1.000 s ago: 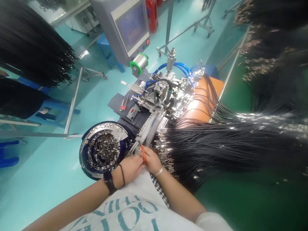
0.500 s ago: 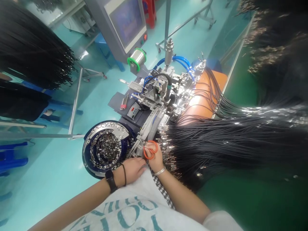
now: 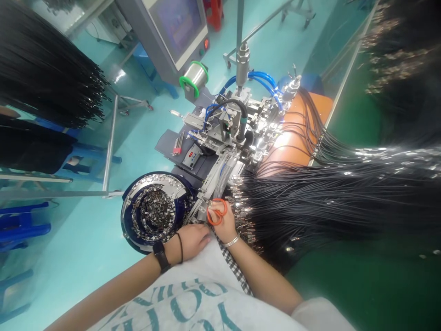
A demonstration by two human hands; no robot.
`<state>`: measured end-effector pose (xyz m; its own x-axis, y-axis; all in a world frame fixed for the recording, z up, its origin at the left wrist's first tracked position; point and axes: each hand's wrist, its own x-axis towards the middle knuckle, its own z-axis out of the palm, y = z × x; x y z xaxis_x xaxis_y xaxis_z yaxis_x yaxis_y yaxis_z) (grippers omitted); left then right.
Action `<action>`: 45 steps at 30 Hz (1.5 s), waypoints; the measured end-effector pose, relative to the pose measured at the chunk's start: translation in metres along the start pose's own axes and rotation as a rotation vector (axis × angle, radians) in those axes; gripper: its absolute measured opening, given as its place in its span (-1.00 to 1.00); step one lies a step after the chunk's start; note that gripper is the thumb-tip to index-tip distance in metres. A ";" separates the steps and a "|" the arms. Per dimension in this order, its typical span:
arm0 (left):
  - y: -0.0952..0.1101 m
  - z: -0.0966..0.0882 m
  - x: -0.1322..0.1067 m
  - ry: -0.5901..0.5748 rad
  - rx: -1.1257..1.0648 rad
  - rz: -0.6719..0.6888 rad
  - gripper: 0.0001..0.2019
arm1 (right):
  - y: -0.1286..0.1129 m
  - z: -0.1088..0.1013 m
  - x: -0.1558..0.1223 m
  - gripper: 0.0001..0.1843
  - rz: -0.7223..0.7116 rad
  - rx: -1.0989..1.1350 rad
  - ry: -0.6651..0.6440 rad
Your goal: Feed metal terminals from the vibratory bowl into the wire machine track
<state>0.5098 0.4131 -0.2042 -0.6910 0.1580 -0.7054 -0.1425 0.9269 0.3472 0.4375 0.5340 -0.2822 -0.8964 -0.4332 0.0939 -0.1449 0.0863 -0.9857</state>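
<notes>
My right hand (image 3: 224,224) grips orange-handled scissors (image 3: 216,212), its fingers through the loops, at the near end of a metal feed track (image 3: 212,188). My left hand (image 3: 193,240), with a black watch and a hair band on the wrist, rests curled against the white cloth at my lap, just below the scissors; I cannot see anything in it. A round vibrating bowl (image 3: 156,212) full of small metal clips sits left of both hands. A thick bundle of black wires with metal terminals (image 3: 310,202) lies right of my right hand.
The assembly machine (image 3: 234,128) with blue hoses and a solder spool (image 3: 193,77) stands beyond the track. A control screen (image 3: 179,27) rises behind it. More black wire bundles (image 3: 44,78) hang on a rack at left. A green bench (image 3: 361,285) spreads right.
My right hand lifted the scissors up from beside my left hand to the end of the feed track. The left hand stayed low near the cloth. The view shifted slightly.
</notes>
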 end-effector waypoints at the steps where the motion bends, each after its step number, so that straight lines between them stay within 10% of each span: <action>1: 0.000 -0.001 0.000 0.004 -0.002 0.005 -0.74 | 0.000 0.001 0.000 -0.92 0.014 0.012 0.014; 6: -0.001 -0.001 0.000 0.027 -0.024 0.028 -0.74 | 0.006 0.006 -0.001 -0.93 0.025 0.019 0.079; 13: 0.001 0.007 0.004 0.009 -0.017 0.035 -0.70 | 0.025 0.010 -0.013 -0.85 -0.186 -0.006 -0.289; 19: 0.007 0.007 0.004 0.010 -0.025 0.044 -0.72 | 0.006 0.005 0.003 -0.93 0.049 0.079 0.078; 28: 0.002 0.009 -0.013 0.122 -0.122 0.019 -0.73 | -0.009 -0.015 0.042 -0.94 0.024 -0.068 0.054; 45: -0.024 0.007 -0.040 0.332 -0.209 0.006 -0.73 | -0.031 0.016 0.085 -0.93 0.047 -0.327 -0.131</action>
<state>0.5463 0.3867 -0.1886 -0.8791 0.0125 -0.4765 -0.2553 0.8318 0.4928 0.3724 0.4803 -0.2462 -0.8468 -0.5317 0.0101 -0.2507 0.3824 -0.8893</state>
